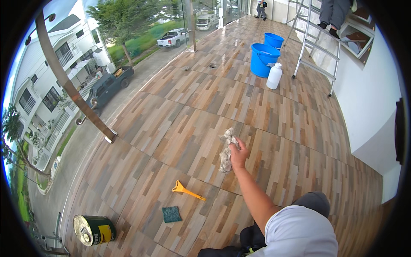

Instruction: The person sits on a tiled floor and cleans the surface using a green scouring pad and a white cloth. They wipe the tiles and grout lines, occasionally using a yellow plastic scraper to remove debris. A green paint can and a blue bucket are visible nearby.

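Observation:
My right hand (239,154) is closed on a crumpled, dirty whitish cloth (226,157), held out over the wood-patterned tile floor (199,128). My left hand is out of view. Nearer to me on the floor lie a yellow plastic scraper (188,191) and a green scouring pad (171,214), apart from each other. At the lower left is a dark green and yellow metal can (104,230) with a smeared lid.
A blue bucket (261,64), another blue bucket (273,40) and a white plastic bottle (274,76) stand beside an aluminium ladder (318,48). A person's legs (334,13) are on the ladder. Another person (261,9) stands far back. A metal post (74,93) rises at the left edge.

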Demonstrator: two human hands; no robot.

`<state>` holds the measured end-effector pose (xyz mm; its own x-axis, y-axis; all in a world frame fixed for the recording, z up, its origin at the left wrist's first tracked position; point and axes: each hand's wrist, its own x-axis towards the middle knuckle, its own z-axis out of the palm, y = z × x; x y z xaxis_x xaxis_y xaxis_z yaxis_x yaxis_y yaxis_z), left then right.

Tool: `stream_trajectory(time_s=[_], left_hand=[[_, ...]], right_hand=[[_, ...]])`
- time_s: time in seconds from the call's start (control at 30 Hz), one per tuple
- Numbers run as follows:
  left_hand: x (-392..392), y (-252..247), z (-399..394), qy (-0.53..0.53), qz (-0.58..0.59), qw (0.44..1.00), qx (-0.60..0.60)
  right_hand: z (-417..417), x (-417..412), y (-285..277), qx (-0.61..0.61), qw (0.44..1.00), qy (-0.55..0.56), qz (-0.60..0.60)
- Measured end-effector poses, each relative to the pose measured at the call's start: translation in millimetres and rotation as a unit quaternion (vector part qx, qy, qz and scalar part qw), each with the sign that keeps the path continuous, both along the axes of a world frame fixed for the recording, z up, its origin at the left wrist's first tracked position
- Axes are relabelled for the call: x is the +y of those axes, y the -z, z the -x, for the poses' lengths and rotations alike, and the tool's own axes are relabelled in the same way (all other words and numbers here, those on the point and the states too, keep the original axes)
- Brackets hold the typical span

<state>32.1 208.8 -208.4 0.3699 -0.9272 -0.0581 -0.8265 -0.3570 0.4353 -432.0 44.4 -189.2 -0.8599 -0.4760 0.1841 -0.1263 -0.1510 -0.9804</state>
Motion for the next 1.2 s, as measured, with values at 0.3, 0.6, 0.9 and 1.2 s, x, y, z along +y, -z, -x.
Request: stream_trajectory(time_s=[0.3,0.6,0.9,1.2], left_hand=[[-16.3,-2.2,-9.7,0.009,-0.005,1.000,0.000],[-25.0,-7.9,-0.1,0.025,-0.033,0.999,-0.007],[51.0,13.5,-37.1,0.002,-0.199,0.977,-0.075],[100.2,-4.6,-45.5,-0.010,-0.114,0.984,-0.136]], right_hand=[[7.9,1.3,2.4,-0.005,1.000,-0.001,-0.001],[22.8,5.6,10.4,-0.019,1.000,0.017,0.003],[45.4,-6.3,28.2,0.004,0.998,0.058,-0.007],[56.6,14.8,20.5,-0.003,0.994,0.028,-0.109]])
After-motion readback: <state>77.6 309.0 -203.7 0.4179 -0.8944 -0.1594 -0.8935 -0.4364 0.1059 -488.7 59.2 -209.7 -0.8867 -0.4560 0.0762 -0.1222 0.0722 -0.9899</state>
